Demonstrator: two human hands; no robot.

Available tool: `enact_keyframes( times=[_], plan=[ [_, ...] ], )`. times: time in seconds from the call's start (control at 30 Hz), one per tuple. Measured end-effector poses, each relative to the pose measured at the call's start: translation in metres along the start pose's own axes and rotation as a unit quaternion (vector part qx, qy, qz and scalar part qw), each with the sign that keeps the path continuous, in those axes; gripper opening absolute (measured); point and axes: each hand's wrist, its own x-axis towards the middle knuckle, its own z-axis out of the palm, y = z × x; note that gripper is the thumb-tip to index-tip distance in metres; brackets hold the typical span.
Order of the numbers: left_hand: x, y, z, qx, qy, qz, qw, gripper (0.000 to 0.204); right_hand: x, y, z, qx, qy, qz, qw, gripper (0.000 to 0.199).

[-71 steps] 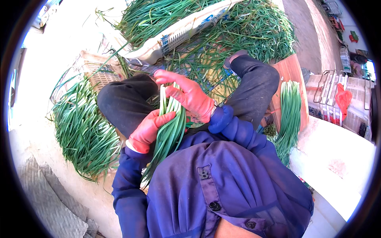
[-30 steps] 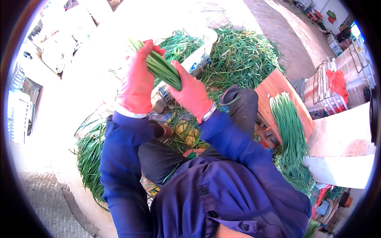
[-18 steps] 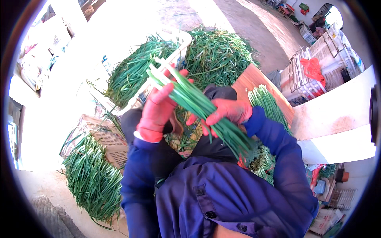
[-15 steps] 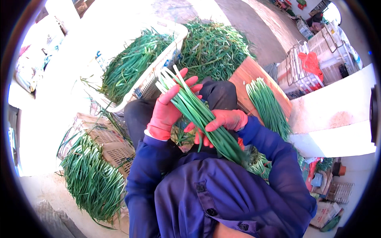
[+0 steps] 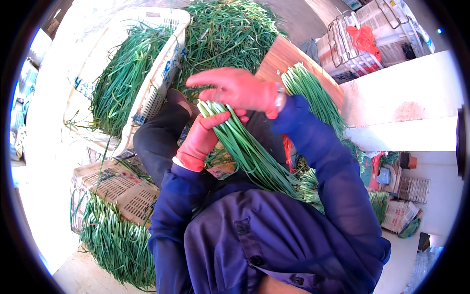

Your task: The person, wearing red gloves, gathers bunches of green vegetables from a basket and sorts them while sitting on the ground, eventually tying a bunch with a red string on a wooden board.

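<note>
A bunch of garlic chives (image 5: 247,149) slants across my lap, white ends up and to the left, green tips toward my right side. Its upper part lies in the grip of my left hand (image 5: 199,139), in a red rubber glove. Just above the white ends is my right hand (image 5: 240,90), gloved alike and slightly blurred, its fingers stretched out to the left and holding nothing; whether it touches the ends is unclear. On my right, a neat row of chives (image 5: 316,95) rests on a wooden board (image 5: 279,55).
A white plastic crate (image 5: 155,93) with loose chives (image 5: 128,73) stands ahead on the left, beside a big tangled heap (image 5: 225,36). More chives (image 5: 120,240) lie against a beige crate (image 5: 120,186) at lower left. A white ledge (image 5: 406,103) borders the right, near stacked crates (image 5: 387,29).
My right hand has let go of the bunch's lower part and moved up over its white ends. The left hand still holds the bunch. The whole view has shifted.
</note>
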Motion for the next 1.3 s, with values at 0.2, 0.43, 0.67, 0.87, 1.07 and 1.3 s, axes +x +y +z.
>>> enact_keyframes(
  times=[0.2,0.43,0.67,0.87,1.07,1.3],
  plan=[
    [0.003,-0.008,-0.022,-0.137,0.002,-0.037,0.99,0.047,-0.014,0.002,0.001,0.039,0.144,0.187,0.971,0.039],
    [0.007,-0.009,-0.036,-0.145,-0.007,-0.013,0.989,0.058,-0.096,-0.018,0.052,-0.203,0.043,0.172,0.963,0.039],
    [0.012,-0.013,-0.039,-0.102,-0.015,-0.011,0.995,0.066,-0.105,0.004,0.058,0.097,0.067,0.318,0.941,0.013],
    [0.014,-0.017,-0.05,-0.045,-0.03,-0.017,0.998,0.067,-0.086,-0.003,0.014,0.368,0.042,0.384,0.846,0.012],
    [0.023,-0.021,-0.039,-0.031,0.007,-0.029,0.999,0.062,0.023,-0.003,-0.08,0.173,0.232,-0.03,0.957,0.026],
    [0.024,-0.022,-0.069,-0.034,0.029,-0.059,0.997,0.047,0.03,0.029,0.032,-0.214,-0.138,0.014,0.967,0.03]
  ],
)
